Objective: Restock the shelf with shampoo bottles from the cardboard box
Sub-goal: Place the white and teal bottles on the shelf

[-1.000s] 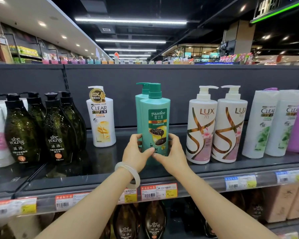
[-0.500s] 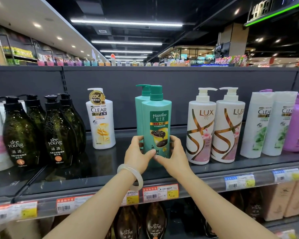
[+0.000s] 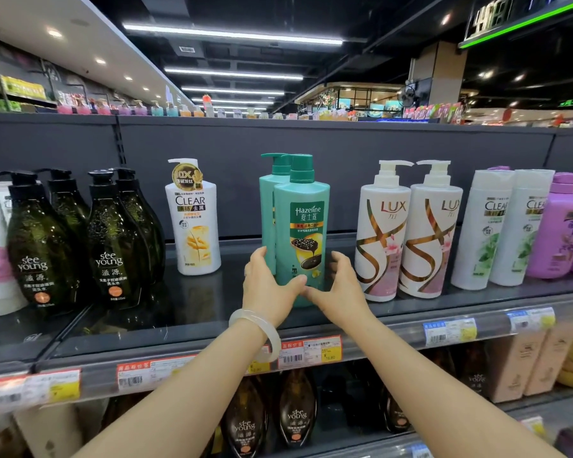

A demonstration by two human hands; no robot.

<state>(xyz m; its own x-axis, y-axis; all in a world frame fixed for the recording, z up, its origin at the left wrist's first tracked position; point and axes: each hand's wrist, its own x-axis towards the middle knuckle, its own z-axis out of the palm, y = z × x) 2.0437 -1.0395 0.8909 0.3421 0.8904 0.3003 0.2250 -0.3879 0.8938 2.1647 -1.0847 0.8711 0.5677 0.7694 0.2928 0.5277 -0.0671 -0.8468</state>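
A teal Hazeline shampoo bottle (image 3: 303, 226) stands upright on the dark shelf (image 3: 212, 312), right in front of a second teal bottle (image 3: 268, 200). My left hand (image 3: 268, 287) cups its lower left side, with the thumb lying across the front near the base. My right hand (image 3: 336, 285) is at the lower right side with its fingers curled and a small gap to the bottle; its thumb sits near the base. A pale bangle is on my left wrist. No cardboard box is in view.
A white Clear bottle (image 3: 196, 223) stands left of the teal pair, with dark See Young bottles (image 3: 113, 252) further left. Two Lux bottles (image 3: 407, 233) stand close on the right, then white Clear bottles (image 3: 500, 226) and purple ones. Price tags line the shelf edge (image 3: 311, 352).
The fingers of my right hand have come off the bottle's right side. The bottle stays upright in the same spot, and the view has tilted slightly.
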